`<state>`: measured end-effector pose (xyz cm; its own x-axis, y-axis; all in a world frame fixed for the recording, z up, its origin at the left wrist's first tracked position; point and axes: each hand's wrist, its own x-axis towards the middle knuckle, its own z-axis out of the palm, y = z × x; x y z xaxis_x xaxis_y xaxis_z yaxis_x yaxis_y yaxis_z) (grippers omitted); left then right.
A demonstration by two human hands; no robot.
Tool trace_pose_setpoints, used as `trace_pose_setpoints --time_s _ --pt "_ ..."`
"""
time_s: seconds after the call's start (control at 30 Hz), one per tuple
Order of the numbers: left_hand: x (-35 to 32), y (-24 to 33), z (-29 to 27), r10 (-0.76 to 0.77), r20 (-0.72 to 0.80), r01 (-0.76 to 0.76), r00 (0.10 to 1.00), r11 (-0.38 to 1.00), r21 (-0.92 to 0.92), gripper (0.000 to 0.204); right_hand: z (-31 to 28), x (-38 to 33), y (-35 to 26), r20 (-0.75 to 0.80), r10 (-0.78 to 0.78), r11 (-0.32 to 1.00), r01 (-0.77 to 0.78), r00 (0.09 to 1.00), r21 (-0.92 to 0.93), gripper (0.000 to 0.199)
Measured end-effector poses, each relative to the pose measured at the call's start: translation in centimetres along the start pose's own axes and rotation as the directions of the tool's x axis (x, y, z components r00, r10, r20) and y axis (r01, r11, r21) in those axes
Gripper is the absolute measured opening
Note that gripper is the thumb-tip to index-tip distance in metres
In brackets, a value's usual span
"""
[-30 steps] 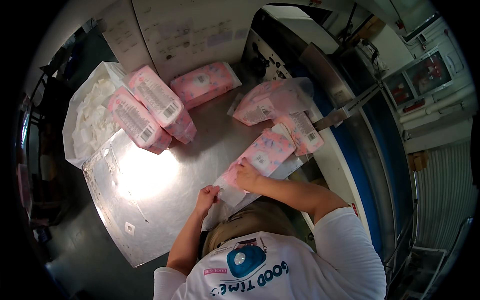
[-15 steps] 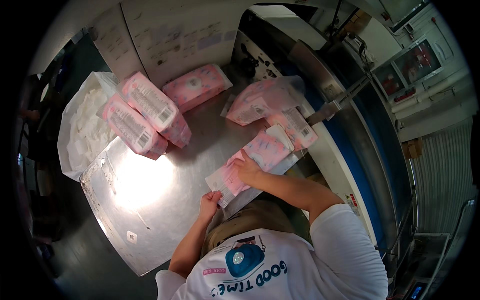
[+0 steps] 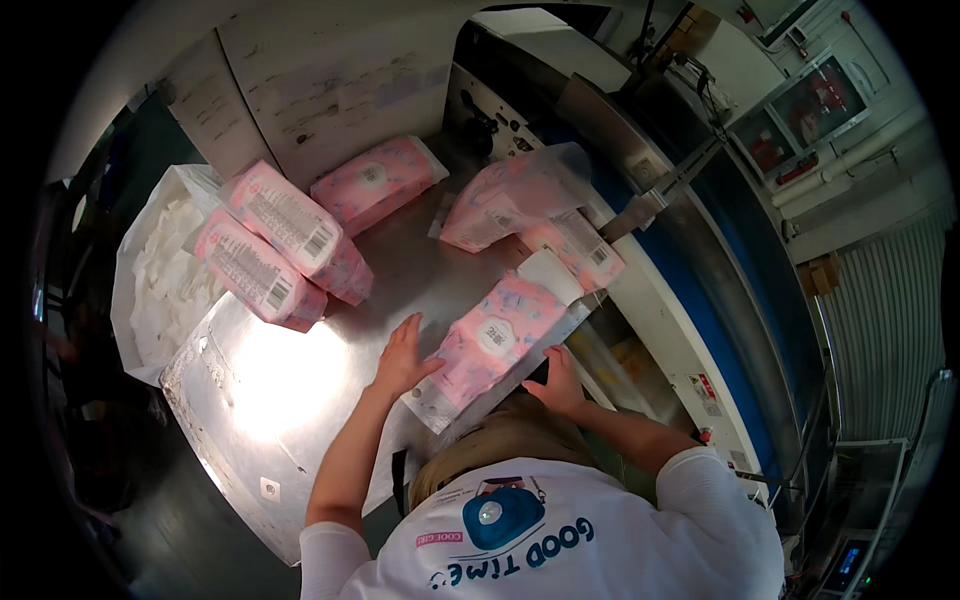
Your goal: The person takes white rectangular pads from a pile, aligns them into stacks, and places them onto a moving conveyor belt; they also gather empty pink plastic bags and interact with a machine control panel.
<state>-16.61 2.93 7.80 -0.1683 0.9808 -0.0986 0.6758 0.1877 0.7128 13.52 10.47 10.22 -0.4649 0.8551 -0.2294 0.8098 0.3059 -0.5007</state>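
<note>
In the head view, a pink pack (image 3: 492,342) is lain on the steel worktop (image 3: 270,400) between the hands, the left hand (image 3: 400,355) spread flat against it, the right hand (image 3: 560,385) at its edge (grip unclear). Further pink packs (image 3: 275,245) are stacked beyond, beside a white bag (image 3: 160,280).

Factory packing line: steel table (image 3: 300,400), conveyor machine (image 3: 700,270), stacked pink packs (image 3: 275,245).

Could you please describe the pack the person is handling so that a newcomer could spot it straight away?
Start at the shiny metal table and go to its near right edge. There a pink pack lies slantwise between the left hand and the right hand. Unlike the other pink packs, it alone is touched by hands.
</note>
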Motion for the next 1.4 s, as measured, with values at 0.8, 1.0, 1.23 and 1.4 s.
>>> trace_pose_setpoints --time_s 0.8,1.0,1.23,1.4 --pt "7.4 2.7 5.4 0.22 0.068 -0.216 0.973 0.975 -0.059 0.074 9.1 2.7 -1.2 -0.323 0.381 0.849 -0.19 0.866 0.494 0.053" --pt "7.8 3.6 6.5 -0.087 0.152 0.098 0.984 0.993 -0.063 0.059 8.8 3.4 -1.7 -0.183 0.479 0.861 -0.418 0.859 0.29 0.022" --pt "3.0 0.5 14.8 -0.736 -0.147 0.528 0.661 0.596 -0.606 0.029 12.8 4.0 -3.4 0.033 0.533 0.758 -0.495 0.845 0.426 0.028" --pt "-0.6 5.9 12.8 -0.577 0.51 0.513 0.638 -0.177 -0.84 0.034 7.5 2.6 -2.5 0.563 0.307 0.6 -0.615 0.768 0.512 0.027"
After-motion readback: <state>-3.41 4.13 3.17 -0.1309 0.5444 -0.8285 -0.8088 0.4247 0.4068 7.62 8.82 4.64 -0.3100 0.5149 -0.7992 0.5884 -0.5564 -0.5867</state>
